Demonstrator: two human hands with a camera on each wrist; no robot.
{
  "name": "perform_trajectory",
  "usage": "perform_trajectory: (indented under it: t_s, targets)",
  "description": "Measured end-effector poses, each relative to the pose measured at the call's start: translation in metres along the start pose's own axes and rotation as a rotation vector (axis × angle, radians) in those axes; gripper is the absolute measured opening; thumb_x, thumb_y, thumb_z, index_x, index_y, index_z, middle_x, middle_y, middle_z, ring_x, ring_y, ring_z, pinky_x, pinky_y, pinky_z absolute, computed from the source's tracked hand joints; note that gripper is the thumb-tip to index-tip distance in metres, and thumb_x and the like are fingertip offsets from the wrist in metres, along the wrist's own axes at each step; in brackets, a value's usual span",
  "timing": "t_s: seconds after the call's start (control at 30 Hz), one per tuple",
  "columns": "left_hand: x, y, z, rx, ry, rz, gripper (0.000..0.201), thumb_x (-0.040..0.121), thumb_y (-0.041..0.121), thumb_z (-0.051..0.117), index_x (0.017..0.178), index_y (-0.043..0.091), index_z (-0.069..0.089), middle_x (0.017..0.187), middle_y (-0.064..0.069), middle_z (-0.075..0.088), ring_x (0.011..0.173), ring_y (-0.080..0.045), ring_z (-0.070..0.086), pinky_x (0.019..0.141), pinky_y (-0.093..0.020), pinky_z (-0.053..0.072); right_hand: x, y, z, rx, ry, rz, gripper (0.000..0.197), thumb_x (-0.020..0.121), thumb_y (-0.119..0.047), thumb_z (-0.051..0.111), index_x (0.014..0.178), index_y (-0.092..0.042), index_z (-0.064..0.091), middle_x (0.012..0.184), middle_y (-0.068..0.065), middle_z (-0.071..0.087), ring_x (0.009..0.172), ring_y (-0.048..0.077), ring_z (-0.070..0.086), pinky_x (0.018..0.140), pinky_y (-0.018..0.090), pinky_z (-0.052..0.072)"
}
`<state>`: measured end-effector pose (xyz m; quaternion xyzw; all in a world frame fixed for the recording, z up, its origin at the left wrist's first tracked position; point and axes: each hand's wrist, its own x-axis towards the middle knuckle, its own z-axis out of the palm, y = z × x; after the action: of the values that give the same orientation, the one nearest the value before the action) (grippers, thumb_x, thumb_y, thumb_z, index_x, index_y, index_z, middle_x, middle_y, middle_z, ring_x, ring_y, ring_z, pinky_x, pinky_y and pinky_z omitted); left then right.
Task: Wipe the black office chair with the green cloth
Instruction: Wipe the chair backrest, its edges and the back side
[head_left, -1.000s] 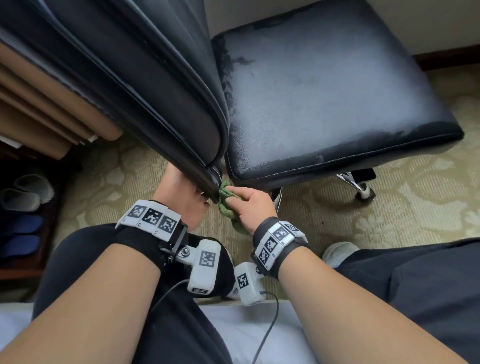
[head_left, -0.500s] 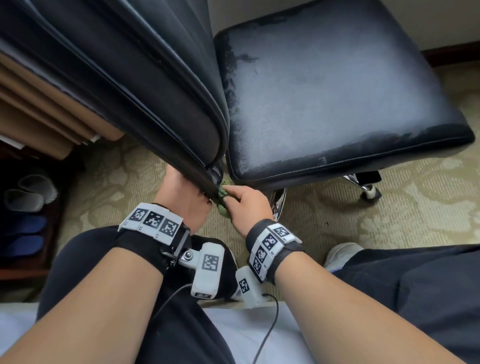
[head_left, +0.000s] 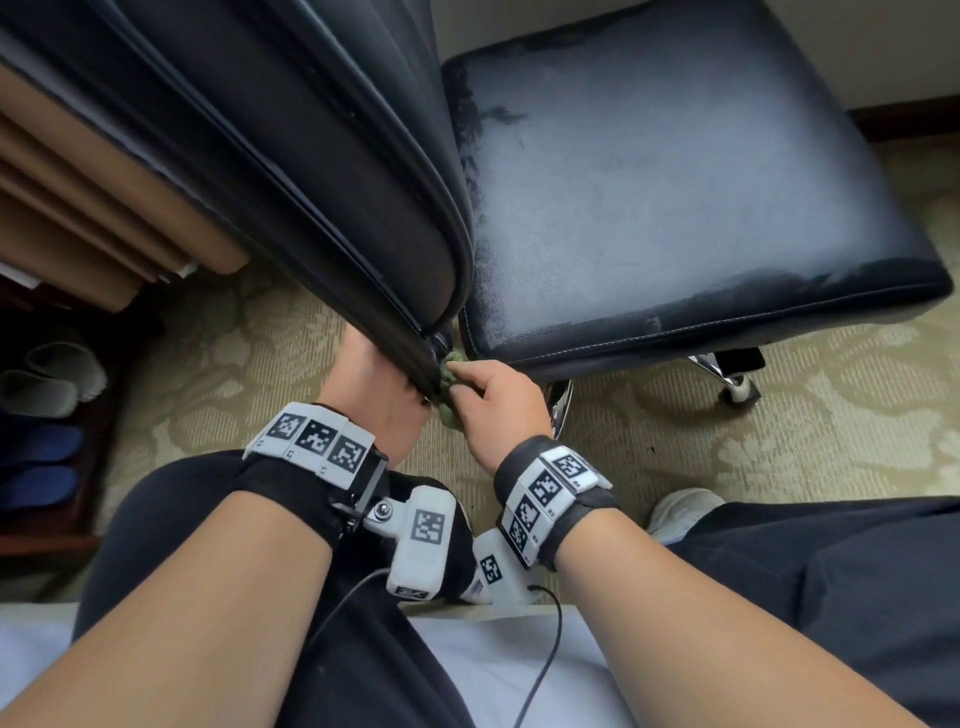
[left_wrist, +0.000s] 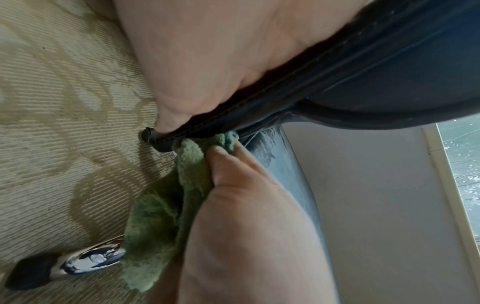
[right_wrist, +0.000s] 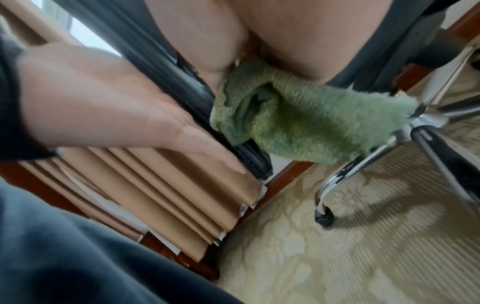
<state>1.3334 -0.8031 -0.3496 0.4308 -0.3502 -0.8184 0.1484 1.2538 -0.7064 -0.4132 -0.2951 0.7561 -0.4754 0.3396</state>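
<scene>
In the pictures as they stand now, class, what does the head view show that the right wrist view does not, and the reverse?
Only the head view shows the seat's dusty top, the slippers on the left and both wristbands. Only the right wrist view shows the left hand's fingers lying straight along the chair's edge, the cloth hanging in folds, and a caster under the chrome leg. Both show the right hand holding the cloth against the chair, the curtain and the carpet.
</scene>
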Motion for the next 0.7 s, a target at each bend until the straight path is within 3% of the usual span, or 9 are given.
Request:
perform_trajectory:
  t_s: [0.1, 0.17, 0.23, 0.3, 0.4, 0.5, 0.6, 0.7]
  targets:
    - [0.003, -0.002, -0.001, -0.009, 0.013, 0.029, 0.059, 0.106, 0.058, 0.028, 0.141, 0.021, 0.059, 0.120, 0.001, 0.072, 0.104, -0.016, 0.071, 0.079, -0.025, 0.059, 0.000, -0.009, -0.003, 0.004, 0.015, -0.049, 0.031, 0.093, -0.014, 0.064, 0.120, -0.022, 0.076, 0.122, -0.006, 0.071, 0.117, 0.012, 0.062, 0.105, 0.024, 0.045]
    - [0.004, -0.003, -0.001, 0.005, 0.009, 0.038, 0.063, 0.106, 0.059, 0.029, 0.143, 0.019, 0.059, 0.131, -0.004, 0.068, 0.115, -0.021, 0.067, 0.088, -0.031, 0.057, -0.002, -0.017, -0.007, 0.040, 0.042, -0.113, 0.030, 0.092, -0.012, 0.064, 0.118, -0.020, 0.077, 0.117, -0.004, 0.070, 0.112, 0.010, 0.062, 0.103, 0.023, 0.045]
    - [0.005, -0.003, -0.002, 0.019, -0.011, 0.039, 0.058, 0.106, 0.058, 0.029, 0.125, 0.019, 0.068, 0.115, -0.003, 0.072, 0.101, -0.020, 0.071, 0.078, -0.030, 0.058, -0.003, -0.021, -0.009, 0.069, 0.067, -0.177, 0.028, 0.091, -0.010, 0.065, 0.115, -0.018, 0.078, 0.110, -0.005, 0.069, 0.106, 0.007, 0.061, 0.098, 0.018, 0.045]
    - [0.004, -0.003, -0.002, 0.029, -0.023, 0.044, 0.054, 0.105, 0.059, 0.030, 0.117, 0.022, 0.068, 0.104, -0.001, 0.070, 0.091, -0.017, 0.070, 0.072, -0.029, 0.057, -0.002, -0.020, -0.008, 0.086, 0.075, -0.196, 0.028, 0.091, -0.010, 0.065, 0.114, -0.019, 0.078, 0.107, -0.006, 0.067, 0.104, 0.005, 0.061, 0.096, 0.016, 0.045]
    - [0.006, -0.005, -0.005, 0.046, 0.005, 0.051, 0.055, 0.103, 0.062, 0.032, 0.123, 0.022, 0.065, 0.108, -0.002, 0.068, 0.098, -0.019, 0.065, 0.083, -0.035, 0.052, -0.001, -0.014, -0.003, 0.056, 0.088, -0.175, 0.030, 0.091, -0.009, 0.063, 0.115, -0.020, 0.078, 0.109, -0.006, 0.068, 0.105, 0.005, 0.062, 0.099, 0.018, 0.045]
    - [0.006, -0.005, -0.005, 0.044, 0.034, 0.036, 0.062, 0.103, 0.063, 0.030, 0.121, 0.019, 0.069, 0.108, -0.001, 0.074, 0.092, -0.016, 0.072, 0.076, -0.027, 0.058, -0.001, -0.011, 0.001, 0.030, 0.092, -0.145, 0.030, 0.092, -0.009, 0.062, 0.116, -0.019, 0.077, 0.112, -0.005, 0.068, 0.107, 0.007, 0.062, 0.100, 0.018, 0.045]
    - [0.006, -0.004, -0.003, 0.054, 0.030, 0.030, 0.066, 0.104, 0.062, 0.028, 0.140, 0.018, 0.063, 0.122, 0.000, 0.072, 0.103, -0.018, 0.071, 0.083, -0.030, 0.057, -0.001, -0.016, -0.001, 0.028, 0.089, -0.133, 0.029, 0.091, -0.009, 0.063, 0.115, -0.018, 0.078, 0.111, -0.004, 0.069, 0.107, 0.009, 0.063, 0.101, 0.020, 0.045]
    - [0.003, -0.002, 0.000, 0.046, -0.008, 0.049, 0.056, 0.105, 0.059, 0.030, 0.131, 0.022, 0.061, 0.110, 0.000, 0.069, 0.100, -0.020, 0.068, 0.077, -0.031, 0.056, -0.003, -0.024, -0.007, 0.087, 0.110, -0.183, 0.026, 0.089, -0.010, 0.066, 0.110, -0.018, 0.079, 0.107, -0.006, 0.069, 0.105, 0.009, 0.063, 0.098, 0.022, 0.047]
